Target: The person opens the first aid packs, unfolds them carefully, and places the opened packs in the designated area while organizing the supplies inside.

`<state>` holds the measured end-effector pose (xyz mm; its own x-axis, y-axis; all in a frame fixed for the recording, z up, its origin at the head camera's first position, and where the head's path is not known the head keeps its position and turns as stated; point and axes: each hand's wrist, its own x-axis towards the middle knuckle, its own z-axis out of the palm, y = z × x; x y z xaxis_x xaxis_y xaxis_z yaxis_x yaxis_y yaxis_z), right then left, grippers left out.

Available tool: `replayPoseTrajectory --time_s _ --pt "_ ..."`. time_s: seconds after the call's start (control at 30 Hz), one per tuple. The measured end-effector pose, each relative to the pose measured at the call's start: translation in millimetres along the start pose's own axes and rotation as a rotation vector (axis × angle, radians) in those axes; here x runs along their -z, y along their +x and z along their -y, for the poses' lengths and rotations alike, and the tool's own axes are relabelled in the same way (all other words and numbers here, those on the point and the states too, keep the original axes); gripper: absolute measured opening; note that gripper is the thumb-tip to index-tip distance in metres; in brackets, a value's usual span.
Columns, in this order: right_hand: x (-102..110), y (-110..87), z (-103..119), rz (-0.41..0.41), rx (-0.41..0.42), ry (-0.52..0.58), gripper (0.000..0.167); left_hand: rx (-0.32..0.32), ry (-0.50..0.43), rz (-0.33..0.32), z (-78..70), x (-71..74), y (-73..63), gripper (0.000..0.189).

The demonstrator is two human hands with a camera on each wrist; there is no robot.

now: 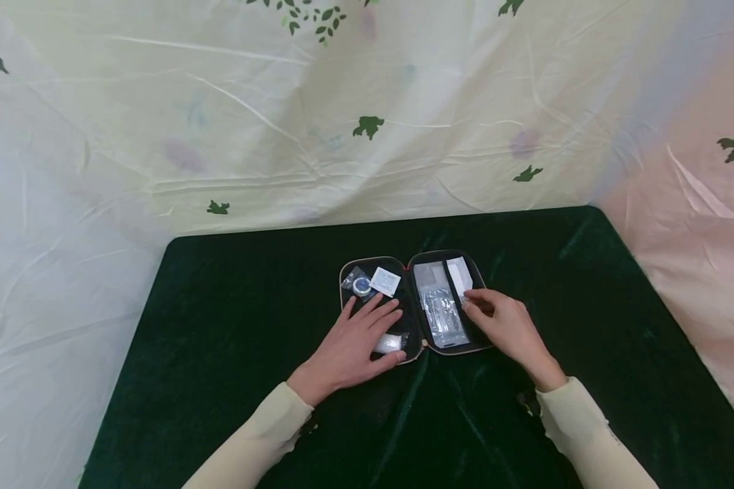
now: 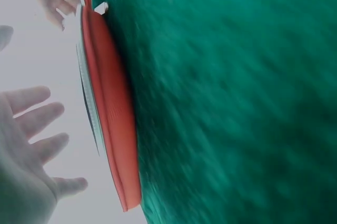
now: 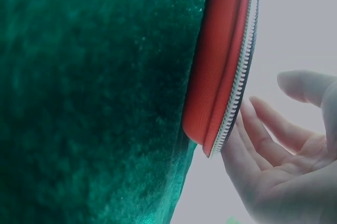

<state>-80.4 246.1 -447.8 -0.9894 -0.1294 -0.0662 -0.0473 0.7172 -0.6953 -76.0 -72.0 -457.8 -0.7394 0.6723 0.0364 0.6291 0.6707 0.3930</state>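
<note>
An unfolded zippered case [image 2: 113, 113] with a red shell lies on the table, its dark inside facing up. My left hand [image 1: 357, 343] is spread over the left half, fingers straight and apart, holding nothing. Beyond its fingertips are a small blue-and-white roll [image 1: 361, 286] in clear wrap and a white square packet [image 1: 385, 282]. Partly under the palm shows a white item [image 1: 389, 343] in clear wrapping. At the right half, my right hand [image 1: 514, 333] has its fingers bent loosely and its thumb apart, beside a white packet [image 1: 461, 274] and clear plastic packets [image 1: 443, 316].
A black strap [image 1: 450, 282] crosses the packets in the right half. Dark green velvet cloth [image 1: 232, 319] covers the table around the case. Behind and beside it hangs a pale curtain [image 1: 269, 136] with green leaf shapes.
</note>
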Motion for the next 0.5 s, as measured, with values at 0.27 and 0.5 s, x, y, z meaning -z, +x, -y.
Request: replayPoseTrajectory --time_s 0.27,0.5 --pt "-5 -2.1 2 -0.025 0.035 0.020 0.043 0.056 -0.012 -0.051 12.2 5.4 -14.9 0.080" --pt "-10 -4.2 9 -0.032 0.071 0.028 0.044 0.079 0.000 -0.093 21.5 4.9 -27.2 0.085"
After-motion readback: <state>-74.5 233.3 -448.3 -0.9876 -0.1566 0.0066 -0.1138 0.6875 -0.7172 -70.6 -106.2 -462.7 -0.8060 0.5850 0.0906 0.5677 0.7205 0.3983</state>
